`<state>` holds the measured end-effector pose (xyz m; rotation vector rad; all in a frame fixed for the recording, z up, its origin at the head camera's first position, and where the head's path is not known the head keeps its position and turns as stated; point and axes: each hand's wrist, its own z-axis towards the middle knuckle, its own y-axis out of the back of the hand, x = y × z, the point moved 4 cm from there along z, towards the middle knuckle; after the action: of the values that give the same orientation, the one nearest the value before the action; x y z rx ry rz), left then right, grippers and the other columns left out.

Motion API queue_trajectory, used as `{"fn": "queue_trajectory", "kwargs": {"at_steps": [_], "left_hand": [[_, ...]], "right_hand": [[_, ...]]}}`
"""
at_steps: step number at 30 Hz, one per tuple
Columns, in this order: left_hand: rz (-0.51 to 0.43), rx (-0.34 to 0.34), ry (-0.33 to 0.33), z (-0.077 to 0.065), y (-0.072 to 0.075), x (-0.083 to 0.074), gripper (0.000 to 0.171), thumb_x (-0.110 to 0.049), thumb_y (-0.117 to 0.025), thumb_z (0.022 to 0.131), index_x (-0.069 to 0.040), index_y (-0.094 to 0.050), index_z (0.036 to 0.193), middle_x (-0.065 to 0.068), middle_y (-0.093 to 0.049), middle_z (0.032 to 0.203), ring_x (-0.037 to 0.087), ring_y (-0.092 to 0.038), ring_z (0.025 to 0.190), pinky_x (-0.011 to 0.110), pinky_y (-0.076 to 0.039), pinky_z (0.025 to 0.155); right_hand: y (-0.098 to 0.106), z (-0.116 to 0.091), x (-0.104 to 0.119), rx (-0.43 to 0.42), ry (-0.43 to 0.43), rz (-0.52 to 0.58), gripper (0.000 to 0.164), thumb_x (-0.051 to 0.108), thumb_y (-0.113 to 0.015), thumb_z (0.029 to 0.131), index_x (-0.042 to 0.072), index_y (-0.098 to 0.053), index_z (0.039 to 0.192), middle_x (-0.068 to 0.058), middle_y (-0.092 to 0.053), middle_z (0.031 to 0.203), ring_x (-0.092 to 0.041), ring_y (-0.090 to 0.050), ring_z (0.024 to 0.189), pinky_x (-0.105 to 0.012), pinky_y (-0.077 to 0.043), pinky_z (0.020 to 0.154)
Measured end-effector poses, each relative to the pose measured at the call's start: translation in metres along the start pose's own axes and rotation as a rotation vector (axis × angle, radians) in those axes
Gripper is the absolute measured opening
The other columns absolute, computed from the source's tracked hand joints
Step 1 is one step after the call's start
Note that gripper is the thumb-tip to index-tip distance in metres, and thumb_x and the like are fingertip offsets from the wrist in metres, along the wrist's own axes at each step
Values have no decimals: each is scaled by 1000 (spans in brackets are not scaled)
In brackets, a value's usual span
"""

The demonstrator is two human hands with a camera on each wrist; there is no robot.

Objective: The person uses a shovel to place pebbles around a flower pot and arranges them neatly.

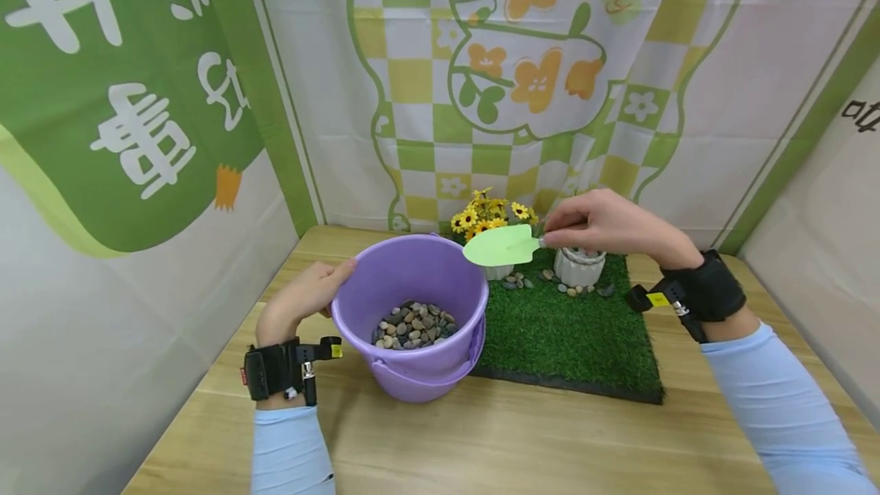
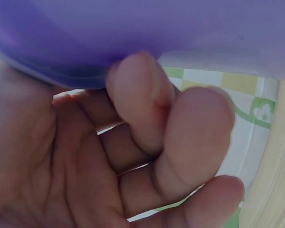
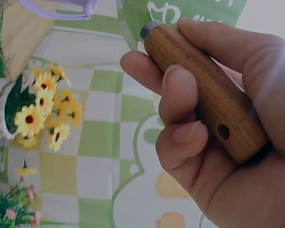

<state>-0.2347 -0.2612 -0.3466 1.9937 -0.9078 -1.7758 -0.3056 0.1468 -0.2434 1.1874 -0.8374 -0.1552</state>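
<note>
Left of centre in the frame, grips the purple bucket (image 1: 415, 386) by its rim (image 1: 406, 357) with the left hand (image 1: 305, 292), likely steadying it and its pebbles (image 1: 412, 325); right of centre, clasps the green trowel (image 1: 510, 244) by its wooden handle (image 3: 204, 90) with the right hand (image 1: 612, 224), probably to level the blade (image 1: 495, 249).

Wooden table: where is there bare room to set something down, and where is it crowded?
Bare: the table in front of the purple bucket and grass mat; also the mat's front, right of the bucket. Crowded: the mat's back, with white pots and pebbles.
</note>
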Motion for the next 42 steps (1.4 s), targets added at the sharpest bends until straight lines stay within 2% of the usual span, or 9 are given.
{"fn": "queue_trajectory", "kwargs": {"at_steps": [9, 18, 27, 30, 35, 42], "left_hand": [[7, -14, 2, -3, 1, 0, 63, -51, -32, 105, 0, -70, 99, 9, -72, 77, 17, -67, 66, 35, -56, 71], [-8, 3, -15, 0, -1, -1, 62, -48, -32, 105, 1, -69, 104, 11, -73, 79, 18, -67, 66, 37, -57, 71], [6, 5, -16, 0, 1, -2, 63, -48, -31, 106, 2, -69, 104, 12, -73, 80, 17, -68, 66, 34, -57, 69], [11, -1, -7, 0, 1, -1, 63, -48, -31, 106, 2, -69, 105, 13, -73, 81, 17, -68, 67, 37, -58, 71], [27, -8, 1, 1, 1, -1, 63, -49, -31, 105, 1, -70, 105, 13, -73, 82, 17, -68, 67, 36, -57, 70], [28, -10, 1, 2, 1, 1, 62, -48, -31, 106, 1, -69, 107, 11, -73, 81, 17, -67, 66, 37, -57, 69]], "right_hand": [[-8, 11, 22, 8, 88, -20, 12, 30, -67, 94, 25, -71, 103, 10, -72, 94, -6, -67, 82, -26, -54, 75], [-14, 17, 30, 16, 108, -19, 16, 29, -67, 94, 21, -71, 106, 8, -73, 98, -2, -67, 87, -24, -55, 80], [-22, 27, 39, 28, 155, -55, 12, 27, -66, 95, 21, -71, 103, 10, -70, 91, -7, -66, 80, -25, -54, 76], [-24, 30, 43, 41, 153, -56, 11, 26, -66, 94, 20, -71, 103, 8, -71, 93, -4, -67, 83, -23, -54, 78], [-26, 31, 45, 51, 142, -52, 12, 25, -67, 94, 19, -71, 104, 8, -72, 95, -1, -67, 85, -22, -54, 80], [-31, 35, 50, 63, 180, -87, 13, 25, -67, 94, 18, -71, 104, 9, -71, 94, -1, -66, 83, -22, -54, 78]]}}
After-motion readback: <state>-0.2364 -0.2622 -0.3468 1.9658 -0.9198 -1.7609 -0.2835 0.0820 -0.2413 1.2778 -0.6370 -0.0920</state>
